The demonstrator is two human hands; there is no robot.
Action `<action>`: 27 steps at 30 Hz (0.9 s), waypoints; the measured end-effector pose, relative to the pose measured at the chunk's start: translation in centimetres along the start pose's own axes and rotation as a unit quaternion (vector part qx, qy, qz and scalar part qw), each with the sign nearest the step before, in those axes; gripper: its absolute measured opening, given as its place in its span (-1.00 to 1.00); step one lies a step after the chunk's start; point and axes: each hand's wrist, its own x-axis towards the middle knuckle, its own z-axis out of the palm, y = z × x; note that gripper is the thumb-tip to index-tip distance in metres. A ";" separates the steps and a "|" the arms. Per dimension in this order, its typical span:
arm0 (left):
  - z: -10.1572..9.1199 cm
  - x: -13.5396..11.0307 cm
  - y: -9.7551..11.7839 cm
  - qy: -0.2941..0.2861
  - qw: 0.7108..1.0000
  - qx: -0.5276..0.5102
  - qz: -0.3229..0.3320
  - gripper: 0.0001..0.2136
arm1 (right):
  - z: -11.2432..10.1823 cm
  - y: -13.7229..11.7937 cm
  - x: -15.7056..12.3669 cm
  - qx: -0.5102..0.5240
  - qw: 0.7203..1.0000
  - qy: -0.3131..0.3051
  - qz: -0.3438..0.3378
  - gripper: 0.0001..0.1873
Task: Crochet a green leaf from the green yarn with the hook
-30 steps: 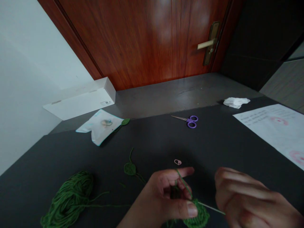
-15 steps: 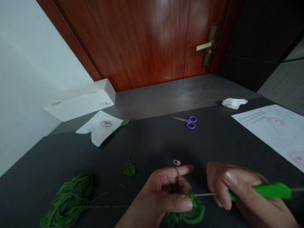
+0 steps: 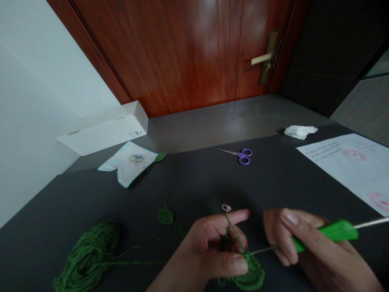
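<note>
Pinched between the thumb and fingers of my left hand is a green crochet piece. A strand of green yarn runs taut from it over my raised index finger. My right hand is closed around the green handle of a crochet hook; its thin metal shaft reaches left to the top edge of the piece. The hook's tip is hidden at the stitches. At the left lies a skein of green yarn, with a strand leading toward my left arm.
A pink stitch marker and a small green crocheted leaf lie near my left hand. Farther back are purple scissors, a white pouch, a white box, crumpled tissue and a printed sheet.
The hook's handle end has tilted upward and its shaft now slants down to the left. The crochet piece has shifted slightly right and down in my left hand.
</note>
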 end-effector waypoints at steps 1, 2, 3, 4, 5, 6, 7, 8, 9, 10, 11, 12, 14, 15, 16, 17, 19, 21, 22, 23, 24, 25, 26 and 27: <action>-0.1 0.0 0.0 -0.002 1.000 -0.002 -0.007 -0.44 | 0.2 0.1 0.2 0.038 0.999 0.007 0.030 -0.48; -0.1 0.0 0.0 -0.002 1.000 -0.001 -0.011 -0.44 | 0.4 0.1 0.5 0.072 0.996 0.016 0.057 -0.47; -0.2 0.0 0.0 0.001 1.000 0.001 -0.010 -0.44 | 0.6 0.1 0.7 0.101 0.991 0.025 0.084 -0.47; -0.2 0.0 -0.1 0.008 1.000 0.005 -0.006 -0.45 | 0.8 0.1 0.9 0.125 0.985 0.034 0.110 -0.48; -0.2 0.1 -0.1 0.016 1.000 0.008 -0.001 -0.45 | 0.9 0.1 1.1 0.144 0.979 0.044 0.136 -0.48; -0.2 0.1 -0.2 0.025 1.000 0.010 0.003 -0.45 | 0.9 0.2 1.2 0.162 0.972 0.053 0.161 -0.50; -0.2 0.1 -0.2 0.031 0.999 0.009 0.003 -0.45 | 1.0 0.2 1.2 0.177 0.965 0.058 0.182 -0.52; -0.1 0.2 -0.3 0.036 0.999 0.008 0.003 -0.45 | 0.9 0.3 1.3 0.192 0.959 0.061 0.199 -0.54; -0.1 0.2 -0.3 0.038 0.999 0.007 0.003 -0.46 | 0.9 0.3 1.2 0.205 0.953 0.062 0.212 -0.55; 0.0 0.2 -0.3 0.038 0.999 0.007 0.004 -0.46 | 0.9 0.4 1.2 0.218 0.948 0.064 0.222 -0.56; 0.0 0.2 -0.3 0.037 0.999 0.009 0.008 -0.47 | 0.8 0.4 1.1 0.228 0.944 0.065 0.230 -0.57; 0.1 0.2 -0.4 0.037 0.999 0.010 0.011 -0.47 | 0.8 0.4 1.1 0.234 0.941 0.068 0.236 -0.57; 0.2 0.2 -0.4 0.044 0.999 0.019 0.016 -0.47 | 0.8 0.4 1.0 0.228 0.941 0.071 0.239 -0.57; 0.2 0.2 -0.4 0.048 0.998 0.026 0.015 -0.47 | 0.9 0.4 1.0 0.220 0.944 0.071 0.234 -0.57; 0.2 0.3 -0.5 0.052 0.998 0.035 0.012 -0.47 | 0.9 0.3 1.0 0.208 0.949 0.068 0.226 -0.56; 0.1 0.4 -0.6 0.051 0.998 0.046 0.005 -0.45 | 1.0 0.3 0.9 0.195 0.955 0.063 0.214 -0.55; -0.1 0.8 -0.8 0.037 0.997 0.065 -0.018 -0.41 | 1.0 0.3 0.8 0.165 0.969 0.047 0.180 -0.53; -0.2 1.1 -1.0 0.015 0.996 0.075 -0.044 -0.39 | 1.0 0.4 0.7 0.129 0.982 0.025 0.133 -0.50; -0.2 1.2 -1.0 0.009 0.995 0.080 -0.057 -0.40 | 0.9 0.5 0.6 0.109 0.988 0.011 0.110 -0.49; -0.1 1.3 -0.9 0.010 0.994 0.086 -0.069 -0.42 | 0.7 0.5 0.4 0.089 0.992 -0.003 0.090 -0.48; 0.0 1.3 -0.8 0.012 0.992 0.094 -0.079 -0.45 | 0.5 0.5 0.3 0.069 0.995 -0.021 0.069 -0.48; 0.1 1.3 -0.6 0.004 0.991 0.100 -0.091 -0.47 | 0.3 0.5 0.2 0.047 0.997 -0.038 0.048 -0.48; 0.2 1.3 -0.4 -0.005 0.989 0.103 -0.102 -0.48 | 0.0 0.4 0.1 0.020 0.998 -0.056 0.024 -0.49; 0.3 1.2 -0.2 -0.021 0.988 0.102 -0.112 -0.49 | -0.2 0.3 0.0 -0.009 0.997 -0.078 -0.007 -0.50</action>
